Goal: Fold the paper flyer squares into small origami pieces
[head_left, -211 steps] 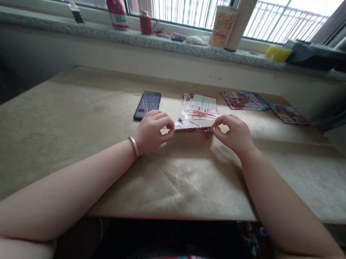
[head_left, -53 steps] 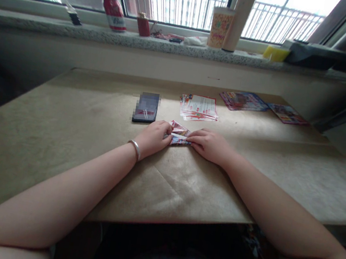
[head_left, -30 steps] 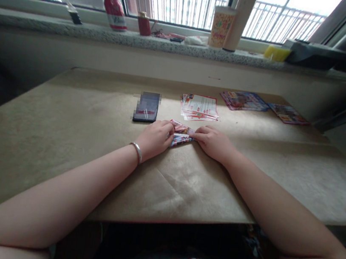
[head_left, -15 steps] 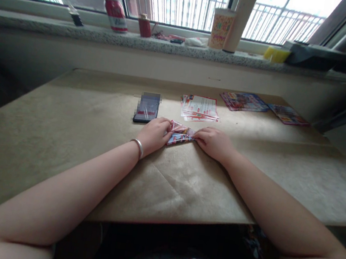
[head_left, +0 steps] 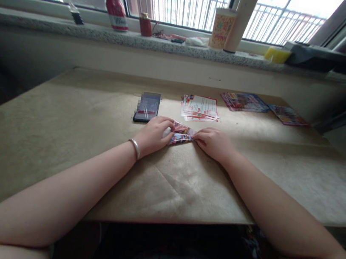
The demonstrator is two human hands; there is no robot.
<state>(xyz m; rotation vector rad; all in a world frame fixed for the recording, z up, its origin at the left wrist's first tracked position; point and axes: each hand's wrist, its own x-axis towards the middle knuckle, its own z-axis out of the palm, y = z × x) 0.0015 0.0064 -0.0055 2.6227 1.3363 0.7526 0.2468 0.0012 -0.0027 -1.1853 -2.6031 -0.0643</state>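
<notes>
A small folded piece of colourful printed paper (head_left: 181, 133) lies on the brown table (head_left: 63, 131) between my hands. My left hand (head_left: 153, 134), with a silver bangle on the wrist, has its fingers curled and pressed on the paper's left end. My right hand (head_left: 214, 143) pinches the paper's right end with its fingertips. Both hands rest on the tabletop. Just beyond the folded paper lies a stack of printed leaflets (head_left: 200, 107).
A dark phone (head_left: 147, 108) lies left of the leaflets. More colourful leaflets (head_left: 244, 101) and another (head_left: 287, 114) lie at the far right. The windowsill holds a red can (head_left: 116, 13), a small red jar (head_left: 145, 25), a paper cup (head_left: 222, 27) and a yellow sponge (head_left: 276, 54).
Seven seconds ago the paper was a longer strip held between both hands. It is now folded shorter, and my hands have come closer together and pressed down on it.
</notes>
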